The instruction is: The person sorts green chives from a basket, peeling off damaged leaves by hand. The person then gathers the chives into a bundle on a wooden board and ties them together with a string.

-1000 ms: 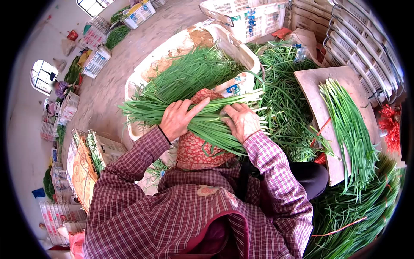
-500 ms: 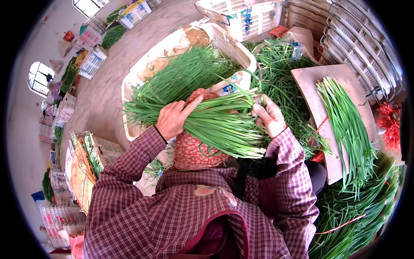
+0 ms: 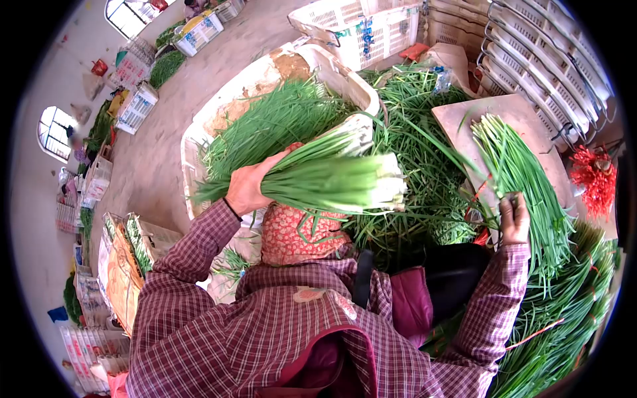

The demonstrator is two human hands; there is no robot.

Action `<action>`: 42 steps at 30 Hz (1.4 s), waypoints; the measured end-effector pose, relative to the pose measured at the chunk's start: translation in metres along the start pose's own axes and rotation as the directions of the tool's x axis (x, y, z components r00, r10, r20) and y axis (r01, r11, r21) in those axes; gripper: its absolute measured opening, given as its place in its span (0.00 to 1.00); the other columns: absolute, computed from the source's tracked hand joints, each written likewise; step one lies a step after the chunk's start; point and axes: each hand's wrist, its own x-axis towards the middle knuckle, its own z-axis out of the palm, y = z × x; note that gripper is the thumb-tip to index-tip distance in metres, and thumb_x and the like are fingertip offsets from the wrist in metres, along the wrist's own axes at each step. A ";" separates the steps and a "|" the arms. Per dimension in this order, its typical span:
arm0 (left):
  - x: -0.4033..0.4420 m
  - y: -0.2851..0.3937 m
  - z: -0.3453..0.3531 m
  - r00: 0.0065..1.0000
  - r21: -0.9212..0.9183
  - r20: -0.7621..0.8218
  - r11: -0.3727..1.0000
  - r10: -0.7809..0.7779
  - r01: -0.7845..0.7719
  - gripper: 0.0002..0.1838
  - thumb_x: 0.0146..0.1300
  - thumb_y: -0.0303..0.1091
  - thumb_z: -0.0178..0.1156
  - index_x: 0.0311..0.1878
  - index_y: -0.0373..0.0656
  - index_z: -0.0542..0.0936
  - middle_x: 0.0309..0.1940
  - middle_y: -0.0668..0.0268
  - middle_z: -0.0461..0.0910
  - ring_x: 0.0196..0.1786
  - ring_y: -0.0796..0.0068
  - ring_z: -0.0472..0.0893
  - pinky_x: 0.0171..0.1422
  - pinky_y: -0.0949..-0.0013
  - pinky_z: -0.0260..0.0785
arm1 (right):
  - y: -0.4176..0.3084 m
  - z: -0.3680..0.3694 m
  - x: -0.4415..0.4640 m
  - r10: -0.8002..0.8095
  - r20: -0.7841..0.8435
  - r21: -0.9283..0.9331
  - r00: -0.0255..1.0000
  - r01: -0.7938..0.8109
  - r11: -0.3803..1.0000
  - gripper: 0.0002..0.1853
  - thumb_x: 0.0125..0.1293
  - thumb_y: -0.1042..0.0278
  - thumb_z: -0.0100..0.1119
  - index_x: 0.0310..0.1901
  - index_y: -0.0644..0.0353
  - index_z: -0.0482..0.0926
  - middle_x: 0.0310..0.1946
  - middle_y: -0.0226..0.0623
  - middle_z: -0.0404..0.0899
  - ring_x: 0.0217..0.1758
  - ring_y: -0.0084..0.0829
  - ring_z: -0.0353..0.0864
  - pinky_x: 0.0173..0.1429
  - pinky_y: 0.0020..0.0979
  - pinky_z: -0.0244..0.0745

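Note:
My left hand point(image 3: 249, 188) is wrapped round a bunch of long green stalks point(image 3: 325, 182), whose white root ends point right and are blurred. The bunch is held above a red patterned cloth point(image 3: 302, 232) on my lap. Off to the right, my right hand point(image 3: 514, 219) has its fingers closed on a few loose green leaves, beside a board point(image 3: 458, 119). On that board lies another bunch point(image 3: 524, 179), white ends toward the top. More stalks point(image 3: 272, 119) fill part of a white basket point(image 3: 192, 156) ahead of me.
A heap of loose leaves point(image 3: 411, 159) lies between basket and board. Tied green bundles point(image 3: 564, 331) are at the lower right. Red ties point(image 3: 594, 179) hang at the right edge. Stacked crates point(image 3: 544, 63) stand behind; a person point(image 3: 81, 154) is far left.
My right hand has moved away from the bunch to the right, pulling a few leaves along. The held bunch has turned a little, its white ends now closer together.

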 end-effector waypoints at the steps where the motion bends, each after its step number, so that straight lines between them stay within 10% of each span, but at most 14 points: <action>1: -0.001 -0.006 -0.005 1.000 0.008 -0.006 1.000 0.007 -0.007 0.43 0.46 0.36 0.71 0.69 0.50 0.67 0.48 0.55 0.82 0.47 0.60 0.84 0.48 0.62 0.76 | -0.014 0.003 -0.005 -0.094 0.044 -0.193 0.995 0.100 0.976 0.04 0.67 0.74 0.56 0.40 0.64 0.75 0.26 0.34 0.78 0.26 0.25 0.76 0.31 0.27 0.72; 4: -0.003 -0.006 -0.023 0.941 -0.594 0.324 0.755 -0.092 0.279 0.41 0.43 0.22 0.70 0.66 0.35 0.67 0.54 0.62 0.79 0.54 0.76 0.77 0.63 0.69 0.68 | -0.027 0.029 -0.014 -0.168 0.169 -0.352 0.971 0.219 0.910 0.06 0.66 0.73 0.57 0.42 0.62 0.77 0.30 0.43 0.83 0.27 0.39 0.84 0.30 0.37 0.77; 6: -0.007 0.006 -0.033 0.904 -0.643 0.385 0.649 -0.185 0.407 0.41 0.43 0.21 0.70 0.66 0.36 0.68 0.55 0.61 0.78 0.56 0.74 0.77 0.64 0.68 0.67 | -0.019 0.053 -0.018 -0.299 0.216 -0.434 0.930 0.365 0.823 0.07 0.64 0.69 0.58 0.43 0.57 0.78 0.29 0.44 0.83 0.26 0.45 0.83 0.30 0.41 0.78; 10: -0.016 0.024 -0.035 0.831 -0.722 0.460 0.413 -0.313 0.556 0.42 0.41 0.17 0.68 0.65 0.36 0.67 0.54 0.58 0.77 0.56 0.69 0.76 0.62 0.66 0.69 | -0.065 0.070 -0.020 -0.037 0.432 -0.532 0.901 0.288 0.796 0.14 0.59 0.65 0.63 0.47 0.52 0.78 0.31 0.40 0.79 0.34 0.47 0.81 0.37 0.44 0.77; 12: -0.019 0.040 -0.036 0.809 -0.736 0.478 0.348 -0.341 0.581 0.42 0.42 0.16 0.66 0.66 0.37 0.66 0.52 0.58 0.78 0.55 0.69 0.77 0.58 0.67 0.71 | -0.077 0.072 -0.014 -0.286 0.372 -0.454 0.883 0.442 0.774 0.16 0.59 0.63 0.64 0.48 0.54 0.78 0.33 0.41 0.78 0.39 0.48 0.80 0.43 0.44 0.76; 16: -0.021 0.038 -0.029 0.770 -0.670 0.566 0.380 -0.293 0.637 0.46 0.41 0.15 0.67 0.69 0.38 0.62 0.55 0.59 0.75 0.57 0.68 0.75 0.59 0.65 0.71 | -0.136 0.075 0.000 -0.321 0.161 -0.140 0.933 0.343 0.929 0.12 0.62 0.67 0.59 0.47 0.59 0.79 0.35 0.44 0.80 0.38 0.48 0.80 0.43 0.43 0.75; 22: -0.022 0.063 -0.028 0.801 -0.709 0.556 0.375 -0.222 0.597 0.54 0.37 0.14 0.70 0.72 0.41 0.56 0.63 0.61 0.68 0.64 0.68 0.68 0.67 0.63 0.63 | -0.208 0.107 0.006 -0.580 -0.077 -0.252 0.811 0.547 0.798 0.05 0.57 0.68 0.65 0.35 0.53 0.81 0.26 0.31 0.71 0.32 0.34 0.72 0.41 0.34 0.67; 27: -0.027 0.064 -0.020 0.871 -0.746 0.478 0.470 -0.116 0.472 0.51 0.39 0.14 0.71 0.71 0.41 0.60 0.62 0.60 0.69 0.63 0.66 0.70 0.60 0.62 0.71 | -0.212 0.140 0.003 -0.500 -0.045 -0.370 0.865 0.450 0.813 0.10 0.56 0.58 0.65 0.34 0.54 0.81 0.32 0.35 0.72 0.38 0.35 0.73 0.44 0.37 0.65; 34: -0.027 0.078 -0.022 0.871 -0.731 0.484 0.511 -0.080 0.452 0.60 0.36 0.15 0.74 0.75 0.41 0.50 0.68 0.61 0.63 0.71 0.67 0.61 0.75 0.61 0.53 | -0.200 0.160 0.003 -0.375 -0.030 -0.213 0.927 0.360 0.908 0.10 0.55 0.61 0.65 0.29 0.57 0.76 0.28 0.36 0.71 0.35 0.40 0.72 0.41 0.38 0.64; 42: -0.034 0.055 -0.017 0.899 -0.716 0.436 0.589 -0.039 0.373 0.62 0.35 0.18 0.74 0.76 0.40 0.48 0.70 0.61 0.61 0.71 0.68 0.61 0.76 0.62 0.50 | -0.136 0.095 0.036 -0.450 -0.263 -0.637 0.853 0.197 0.746 0.07 0.59 0.62 0.62 0.31 0.55 0.78 0.27 0.34 0.72 0.33 0.34 0.74 0.40 0.35 0.66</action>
